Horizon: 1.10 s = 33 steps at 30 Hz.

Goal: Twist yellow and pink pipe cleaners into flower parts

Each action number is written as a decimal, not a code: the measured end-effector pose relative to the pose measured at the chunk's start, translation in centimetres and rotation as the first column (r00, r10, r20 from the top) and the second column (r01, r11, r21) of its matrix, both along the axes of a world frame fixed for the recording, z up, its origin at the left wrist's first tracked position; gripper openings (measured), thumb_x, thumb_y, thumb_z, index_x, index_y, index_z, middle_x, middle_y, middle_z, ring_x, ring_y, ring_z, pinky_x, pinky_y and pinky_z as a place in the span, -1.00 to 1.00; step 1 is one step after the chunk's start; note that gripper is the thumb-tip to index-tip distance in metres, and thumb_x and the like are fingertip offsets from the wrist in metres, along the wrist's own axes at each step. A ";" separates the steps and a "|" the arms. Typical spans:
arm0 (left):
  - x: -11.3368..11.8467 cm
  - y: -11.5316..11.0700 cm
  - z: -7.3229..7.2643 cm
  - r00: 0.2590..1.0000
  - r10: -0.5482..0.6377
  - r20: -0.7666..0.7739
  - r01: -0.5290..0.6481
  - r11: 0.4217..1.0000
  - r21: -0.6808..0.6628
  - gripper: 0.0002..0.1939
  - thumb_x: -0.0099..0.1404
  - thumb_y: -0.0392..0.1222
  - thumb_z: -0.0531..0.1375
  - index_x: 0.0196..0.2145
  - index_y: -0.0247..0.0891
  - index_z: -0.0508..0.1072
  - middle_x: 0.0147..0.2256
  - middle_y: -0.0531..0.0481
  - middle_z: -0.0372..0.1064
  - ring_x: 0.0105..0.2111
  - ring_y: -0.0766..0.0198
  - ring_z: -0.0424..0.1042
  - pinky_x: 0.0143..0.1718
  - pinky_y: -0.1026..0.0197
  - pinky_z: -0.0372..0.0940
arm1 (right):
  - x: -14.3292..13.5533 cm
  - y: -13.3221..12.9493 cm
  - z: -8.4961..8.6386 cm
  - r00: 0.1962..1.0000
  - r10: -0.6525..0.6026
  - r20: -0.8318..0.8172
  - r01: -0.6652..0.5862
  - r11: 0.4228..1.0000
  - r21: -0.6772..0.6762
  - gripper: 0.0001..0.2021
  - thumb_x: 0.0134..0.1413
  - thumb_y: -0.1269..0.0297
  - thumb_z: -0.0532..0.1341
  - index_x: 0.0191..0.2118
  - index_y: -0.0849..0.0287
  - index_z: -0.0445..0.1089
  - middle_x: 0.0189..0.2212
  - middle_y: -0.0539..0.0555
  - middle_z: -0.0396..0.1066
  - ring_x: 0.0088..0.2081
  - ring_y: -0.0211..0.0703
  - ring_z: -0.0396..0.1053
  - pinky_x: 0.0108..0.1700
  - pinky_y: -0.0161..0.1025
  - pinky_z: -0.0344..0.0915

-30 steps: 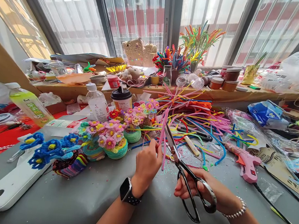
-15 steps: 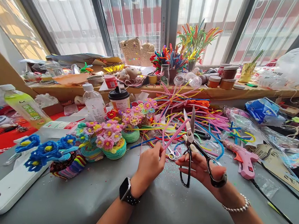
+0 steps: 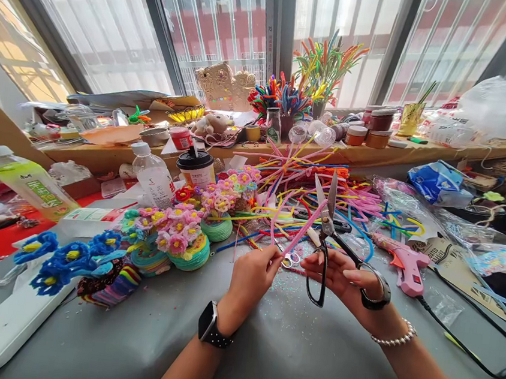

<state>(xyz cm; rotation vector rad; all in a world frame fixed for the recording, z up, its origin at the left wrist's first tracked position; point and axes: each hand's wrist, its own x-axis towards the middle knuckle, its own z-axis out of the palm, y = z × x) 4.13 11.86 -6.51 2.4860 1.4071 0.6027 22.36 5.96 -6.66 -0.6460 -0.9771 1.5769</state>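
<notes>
Between its thumb and fingers, my left hand pinches a pink pipe cleaner that is bent, its strands slanting up to the right. My right hand holds large black-handled scissors, thumb through one loop and fingers at the other. Their blades point upward, slightly parted, close to the upper end of the pink strand. Whether the strand lies between the blades or beside them I cannot tell. Small white-handled scissors lie on the table just beyond my left hand.
Pipe-cleaner flower pots stand at left, with blue flowers and pink flowers. Behind are a coffee cup, a water bottle and heaped pipe cleaners. A pink glue gun with a black cord lies right.
The scissors have swung slightly right with my right hand, and the pink pipe cleaner's upper end has shifted right too. My left hand still pinches it. The whole view has shifted slightly.
</notes>
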 end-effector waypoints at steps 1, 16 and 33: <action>0.0 0.0 0.1 1.000 0.027 0.003 -0.027 1.000 -0.002 -0.80 0.22 -0.13 -0.04 -0.44 -0.20 0.33 -0.46 0.06 0.42 -0.46 0.33 0.36 -0.48 0.34 0.06 | 0.0 0.0 0.0 1.000 0.022 -0.009 -0.022 1.000 -0.012 -0.70 -0.24 0.28 0.10 -0.26 0.16 0.33 -0.17 0.08 0.32 -0.26 -0.11 0.30 -0.09 -0.07 0.15; -0.2 0.5 0.1 0.956 0.289 -0.058 -0.291 0.956 -0.031 -0.84 0.19 -0.17 -0.01 -0.38 -0.15 0.36 -0.41 0.06 0.42 -0.43 0.29 0.37 -0.51 0.32 0.00 | -0.1 -0.8 0.3 0.992 0.109 0.063 -0.119 0.978 0.174 -0.58 -0.22 -0.10 0.09 -0.36 0.18 0.27 -0.51 -0.01 0.00 -0.49 -0.27 -0.03 -0.36 -0.24 0.13; -0.2 0.5 -0.3 0.984 0.175 -0.044 -0.177 0.982 -0.059 -0.87 0.14 -0.18 0.06 -0.40 -0.14 0.40 -0.39 0.08 0.44 -0.43 0.31 0.37 -0.50 0.32 0.01 | -0.3 -0.7 -0.1 0.997 0.069 0.045 -0.072 0.995 0.063 -0.68 -0.16 0.06 0.14 -0.36 0.22 0.32 -0.61 -0.06 0.08 -0.61 -0.39 0.03 -0.48 -0.33 0.22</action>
